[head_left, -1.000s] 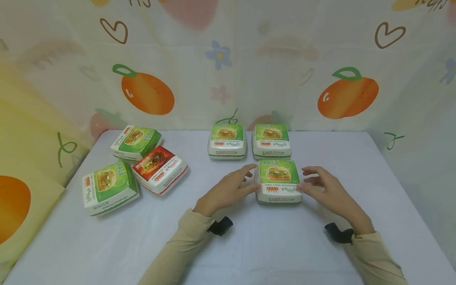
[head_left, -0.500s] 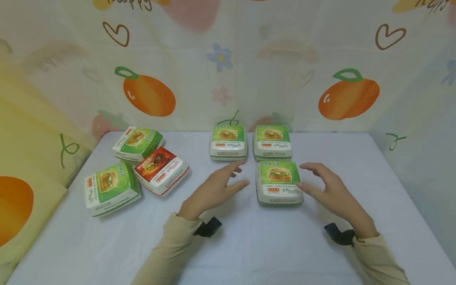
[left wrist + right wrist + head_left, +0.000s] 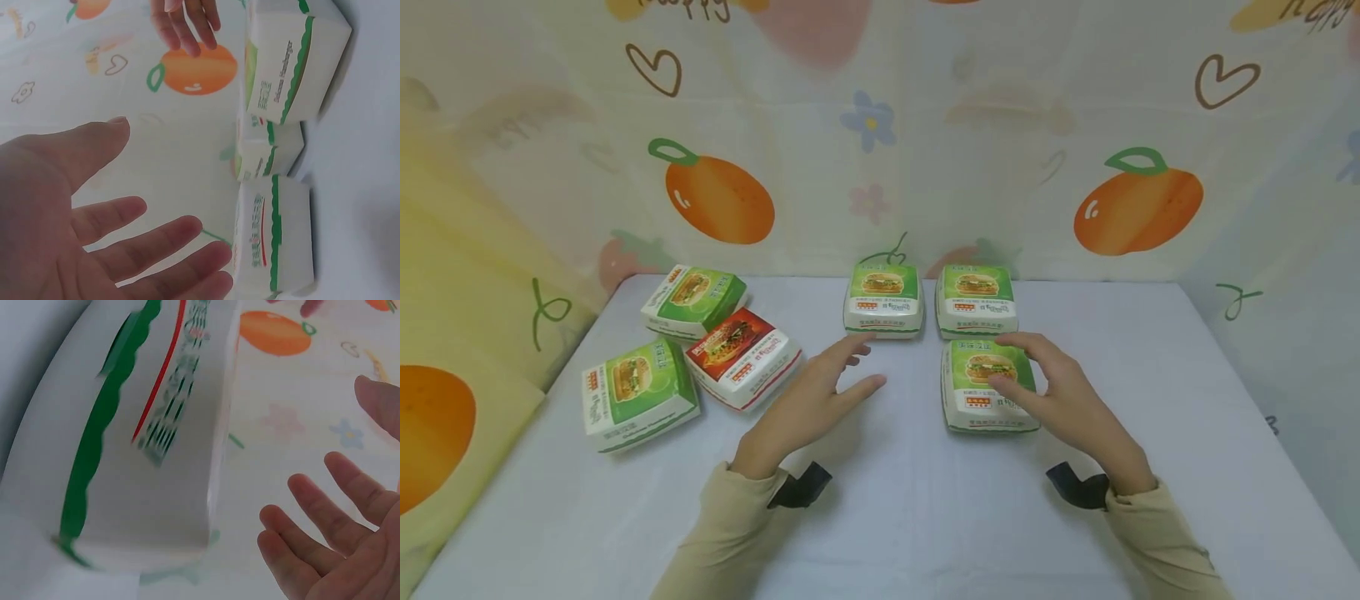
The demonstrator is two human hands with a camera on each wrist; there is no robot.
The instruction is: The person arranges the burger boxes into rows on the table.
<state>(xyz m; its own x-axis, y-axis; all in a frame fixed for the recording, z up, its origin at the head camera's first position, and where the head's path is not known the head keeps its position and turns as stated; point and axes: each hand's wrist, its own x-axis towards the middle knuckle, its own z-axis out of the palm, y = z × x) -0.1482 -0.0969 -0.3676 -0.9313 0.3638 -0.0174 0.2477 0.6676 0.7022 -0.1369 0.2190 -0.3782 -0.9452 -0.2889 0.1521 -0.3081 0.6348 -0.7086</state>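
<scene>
A green-and-white hamburger box (image 3: 973,396) lies flat on the table at centre right. My right hand (image 3: 1067,400) is held over its right side, thumb and fingers spread, partly covering the lid from the head camera; nothing is gripped. In the right wrist view the fingers of that hand (image 3: 340,537) stand apart from a white box wall (image 3: 144,487). My left hand (image 3: 808,408) hovers over the table between the near box and a red-and-white hamburger box (image 3: 745,358), fingers loosely extended. No object touches its palm (image 3: 37,219) in the left wrist view.
Two more green hamburger boxes, one at back centre (image 3: 883,310) and one to its right (image 3: 976,310), stand side by side along the far edge. On the left, two green boxes, one in front (image 3: 638,392) and one behind (image 3: 696,300), flank the red one. A printed curtain (image 3: 917,167) hangs behind.
My left hand has let go of the near box and moved left, away from it. My right hand has shifted left over that box's lid. The boxes stay put on the table.
</scene>
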